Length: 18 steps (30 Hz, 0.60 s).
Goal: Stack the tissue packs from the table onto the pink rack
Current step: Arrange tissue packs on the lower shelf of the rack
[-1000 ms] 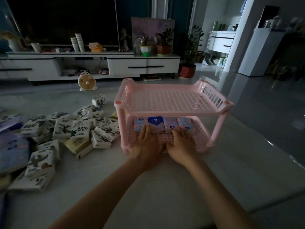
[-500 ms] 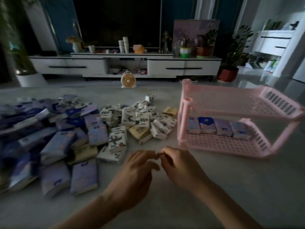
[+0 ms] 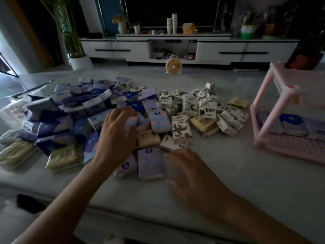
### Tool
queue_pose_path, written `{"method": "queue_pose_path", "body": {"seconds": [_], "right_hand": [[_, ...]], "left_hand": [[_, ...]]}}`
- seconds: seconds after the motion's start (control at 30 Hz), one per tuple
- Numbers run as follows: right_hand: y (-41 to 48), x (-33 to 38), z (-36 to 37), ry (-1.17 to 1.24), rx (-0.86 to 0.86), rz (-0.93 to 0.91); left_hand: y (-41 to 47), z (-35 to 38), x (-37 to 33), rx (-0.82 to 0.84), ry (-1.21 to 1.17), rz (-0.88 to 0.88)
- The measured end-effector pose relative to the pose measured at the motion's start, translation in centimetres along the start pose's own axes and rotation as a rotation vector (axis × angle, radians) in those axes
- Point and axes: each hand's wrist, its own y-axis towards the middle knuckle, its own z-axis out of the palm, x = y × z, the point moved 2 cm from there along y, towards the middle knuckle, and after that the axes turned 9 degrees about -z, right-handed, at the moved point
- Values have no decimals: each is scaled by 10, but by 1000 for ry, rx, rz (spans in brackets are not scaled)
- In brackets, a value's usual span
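A big heap of tissue packs (image 3: 84, 110) covers the left and middle of the table: purple and blue ones at the left, white patterned ones (image 3: 190, 106) in the middle, and a few yellow ones (image 3: 65, 156). My left hand (image 3: 117, 134) reaches into the heap, its fingers and thumb curled round a pale purple pack (image 3: 131, 121). My right hand (image 3: 190, 170), blurred, hovers with spread fingers just right of a flat purple pack (image 3: 150, 164). The pink rack (image 3: 263, 110) stands at the right edge, cut off by the frame, with a row of packs (image 3: 293, 126) on its lower shelf.
The grey table (image 3: 219, 182) runs to a near edge below my forearms. Beyond it are a small round fan (image 3: 173, 64) on the floor, a white TV cabinet (image 3: 246, 50) and a potted plant in a white pot (image 3: 80, 62) at the left.
The view has swung left from the rack to the heap. Both hands left the rack's lower shelf; the left one now closes on a purple pack, and the right one reaches toward the near packs.
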Motion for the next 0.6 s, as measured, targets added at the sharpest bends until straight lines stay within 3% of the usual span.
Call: {"method": "queue_pose_path", "body": {"seconds": [0.07,0.17,0.37,0.6], "right_hand": [[-1,5,14,-68,76,-46],[4,3,19,-33,164,-4],[15,-1,32,-89,187,-85],[21,6,32,-33,-38,-93]], "left_hand": [[1,3,17,105,62,-72],[2,5,31,245,140,-29],[5,0,33,439,285,-59],[6,6,17,436,128,-95]]}}
